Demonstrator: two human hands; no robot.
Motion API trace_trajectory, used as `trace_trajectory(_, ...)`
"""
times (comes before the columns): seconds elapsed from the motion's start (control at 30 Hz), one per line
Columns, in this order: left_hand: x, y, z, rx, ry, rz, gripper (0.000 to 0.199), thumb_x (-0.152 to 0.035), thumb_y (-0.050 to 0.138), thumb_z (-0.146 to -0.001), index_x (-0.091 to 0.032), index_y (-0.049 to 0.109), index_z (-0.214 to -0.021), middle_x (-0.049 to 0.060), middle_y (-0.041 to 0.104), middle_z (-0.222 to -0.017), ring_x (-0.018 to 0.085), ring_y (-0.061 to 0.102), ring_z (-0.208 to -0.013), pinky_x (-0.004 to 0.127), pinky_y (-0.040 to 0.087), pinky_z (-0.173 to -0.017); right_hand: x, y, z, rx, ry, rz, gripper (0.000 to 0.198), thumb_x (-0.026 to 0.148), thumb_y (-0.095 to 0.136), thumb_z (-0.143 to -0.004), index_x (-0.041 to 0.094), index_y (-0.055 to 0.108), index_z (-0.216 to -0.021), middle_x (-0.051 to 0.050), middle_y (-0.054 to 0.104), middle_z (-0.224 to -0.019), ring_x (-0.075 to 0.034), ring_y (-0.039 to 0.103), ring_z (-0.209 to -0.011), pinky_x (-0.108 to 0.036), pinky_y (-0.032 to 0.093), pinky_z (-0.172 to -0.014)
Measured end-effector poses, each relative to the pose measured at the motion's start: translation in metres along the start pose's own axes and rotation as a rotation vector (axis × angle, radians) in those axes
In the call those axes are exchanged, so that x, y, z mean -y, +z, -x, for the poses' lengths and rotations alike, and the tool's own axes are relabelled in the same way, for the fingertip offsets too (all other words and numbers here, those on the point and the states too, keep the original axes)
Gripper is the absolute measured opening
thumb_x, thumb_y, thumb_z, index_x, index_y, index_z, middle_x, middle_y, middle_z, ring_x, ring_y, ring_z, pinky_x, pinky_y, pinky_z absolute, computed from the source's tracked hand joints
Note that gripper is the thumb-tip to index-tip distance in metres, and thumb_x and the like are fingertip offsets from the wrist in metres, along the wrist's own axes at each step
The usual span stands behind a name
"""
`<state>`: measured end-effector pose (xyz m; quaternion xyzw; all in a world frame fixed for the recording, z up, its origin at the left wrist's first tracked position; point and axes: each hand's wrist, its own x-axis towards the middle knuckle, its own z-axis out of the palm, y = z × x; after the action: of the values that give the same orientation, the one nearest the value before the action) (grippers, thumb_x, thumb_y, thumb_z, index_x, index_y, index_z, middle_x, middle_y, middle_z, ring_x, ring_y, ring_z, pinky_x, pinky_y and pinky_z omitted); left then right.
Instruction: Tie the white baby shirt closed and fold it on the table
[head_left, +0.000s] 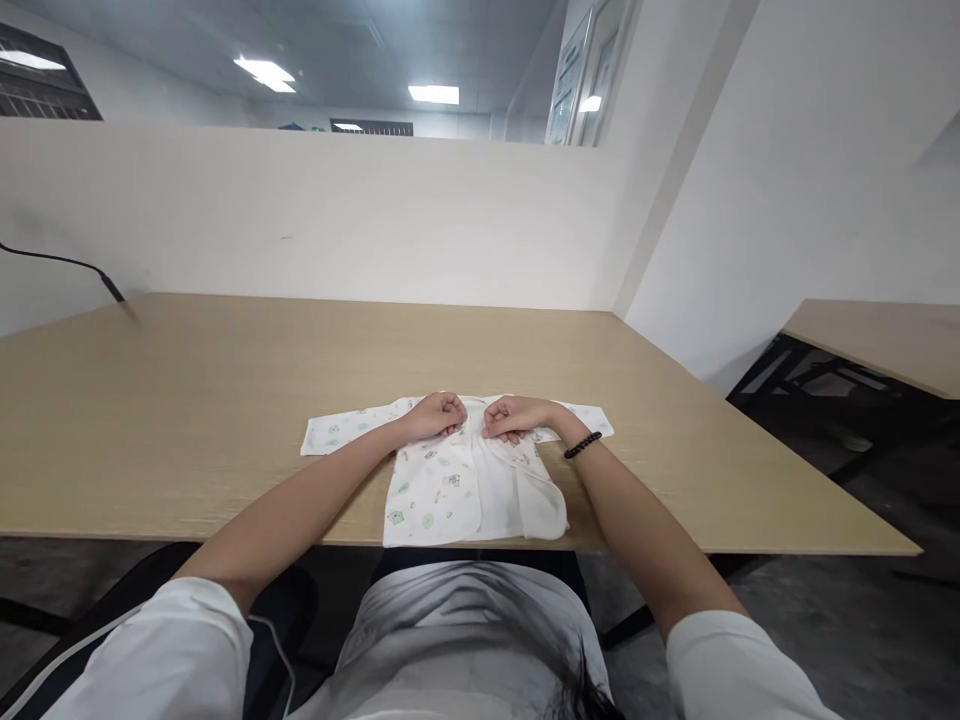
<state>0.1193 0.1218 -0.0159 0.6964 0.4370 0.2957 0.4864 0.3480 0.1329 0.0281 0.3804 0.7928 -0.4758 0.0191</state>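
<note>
A small white baby shirt (439,490) with a green and pink print lies spread on the table, its sleeves stretched out to both sides. The front is parted, and its right flap is partly folded back, showing the plain inside. My left hand (439,414) rests on the upper left front, fingers curled and pinched at the opening's edge. Across the gap, my right hand (517,417) is closed in the same way on the edge of the right front. Exactly what fabric lies between the fingertips is hidden. A dark beaded bracelet (583,445) circles my right wrist.
The wooden table (225,370) reaches back to a low white partition (375,220). A black cable (60,258) hangs at the far left. Another table (885,335) with black legs stands at the right, beside a white wall.
</note>
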Motion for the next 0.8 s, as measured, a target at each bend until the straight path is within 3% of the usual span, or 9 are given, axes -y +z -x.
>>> trace_trajectory(0.3,-0.003,0.002,0.002,-0.026,-0.012,-0.041,0.018,-0.032,0.068,-0.075,-0.015,0.063,-0.071,-0.001,0.061,-0.057,0.009,0.051,-0.048,0.022,0.04,-0.048,0.012,0.009,-0.008,-0.063,0.119,0.141,0.048,0.058,0.077,-0.067,0.018,0.053,-0.055,0.001,0.058,-0.049,-0.008,0.044,-0.042,-0.024,0.029,-0.043)
trace_trajectory(0.53,-0.004,0.002,0.001,-0.038,-0.021,-0.068,0.017,-0.031,0.068,-0.075,-0.015,0.064,-0.069,0.0,0.062,-0.056,0.01,0.052,-0.048,0.022,0.042,-0.048,0.013,0.006,-0.003,-0.099,0.18,0.173,0.051,0.062,0.08,-0.06,0.017,0.057,-0.053,-0.002,0.064,-0.053,-0.008,0.045,-0.042,-0.025,0.032,-0.044)
trace_trajectory(0.8,0.0,0.002,-0.001,-0.056,-0.028,-0.075,0.019,-0.034,0.07,-0.074,-0.016,0.064,-0.071,-0.001,0.061,-0.056,0.01,0.053,-0.047,0.022,0.042,-0.048,0.015,0.006,0.004,-0.12,0.197,0.162,0.05,0.061,0.076,-0.067,0.016,0.059,-0.053,-0.005,0.067,-0.057,-0.01,0.05,-0.045,-0.025,0.038,-0.046)
